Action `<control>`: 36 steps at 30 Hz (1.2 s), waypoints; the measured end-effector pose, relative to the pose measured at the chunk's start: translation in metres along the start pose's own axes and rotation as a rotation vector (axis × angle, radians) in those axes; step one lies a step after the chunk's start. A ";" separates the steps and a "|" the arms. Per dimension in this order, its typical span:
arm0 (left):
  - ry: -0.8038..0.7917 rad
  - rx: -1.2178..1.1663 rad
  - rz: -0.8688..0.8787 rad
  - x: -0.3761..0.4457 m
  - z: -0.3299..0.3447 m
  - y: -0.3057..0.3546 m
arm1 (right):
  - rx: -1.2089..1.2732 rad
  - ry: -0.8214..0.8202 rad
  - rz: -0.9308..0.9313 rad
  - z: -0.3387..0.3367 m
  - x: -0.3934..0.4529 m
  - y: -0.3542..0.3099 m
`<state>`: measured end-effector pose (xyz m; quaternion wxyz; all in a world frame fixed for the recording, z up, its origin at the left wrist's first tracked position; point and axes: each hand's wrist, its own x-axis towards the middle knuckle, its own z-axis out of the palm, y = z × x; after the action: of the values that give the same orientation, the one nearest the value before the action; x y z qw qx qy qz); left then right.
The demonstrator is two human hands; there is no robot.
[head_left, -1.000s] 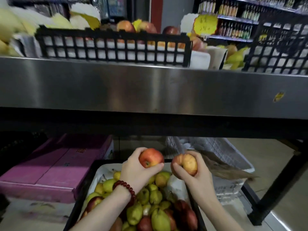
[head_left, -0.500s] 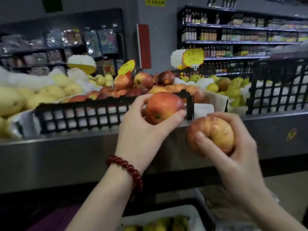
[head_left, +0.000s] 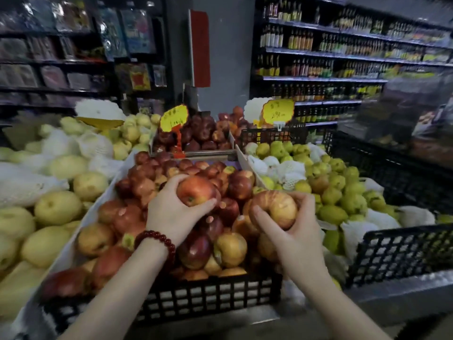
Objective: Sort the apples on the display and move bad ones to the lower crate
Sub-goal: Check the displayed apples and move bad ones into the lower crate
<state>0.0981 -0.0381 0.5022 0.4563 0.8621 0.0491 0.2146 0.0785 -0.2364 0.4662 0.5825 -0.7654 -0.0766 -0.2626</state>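
A black crate (head_left: 208, 294) full of red and yellow-red apples (head_left: 196, 249) fills the middle of the display. My left hand (head_left: 171, 214), with a red bead bracelet on its wrist, grips a red apple (head_left: 196, 193) just above the heap. Beside it on the right, my right hand (head_left: 294, 234) holds a paler, yellow-streaked apple (head_left: 277, 208) over the crate's right side. The lower crate is out of view.
Yellow pears (head_left: 57, 207) lie to the left of the crate. Green pears (head_left: 335, 192) in white foam nets lie to the right, by another black crate (head_left: 402, 251). Darker apples (head_left: 201, 136) and yellow price tags (head_left: 174, 117) stand behind. Store shelves fill the background.
Both hands rose from the lower crate to above the display's apple heap, each still holding its apple. The view lifted from under the steel shelf to the display top.
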 end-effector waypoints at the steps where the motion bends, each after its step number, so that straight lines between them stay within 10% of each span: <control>1: -0.014 0.019 -0.026 0.008 -0.004 0.002 | -0.040 -0.008 0.015 0.000 0.009 -0.003; 18: -0.114 0.259 -0.479 0.112 -0.077 -0.052 | -0.356 -0.348 0.106 0.094 0.076 -0.023; 36: -0.175 0.374 -0.466 0.172 -0.080 -0.164 | -0.544 -0.832 0.007 0.283 0.126 -0.015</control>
<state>0.2390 0.1659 0.4653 0.3291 0.9119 0.2445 0.0164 0.2680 0.0087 0.4894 0.2826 -0.9299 -0.2285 0.0566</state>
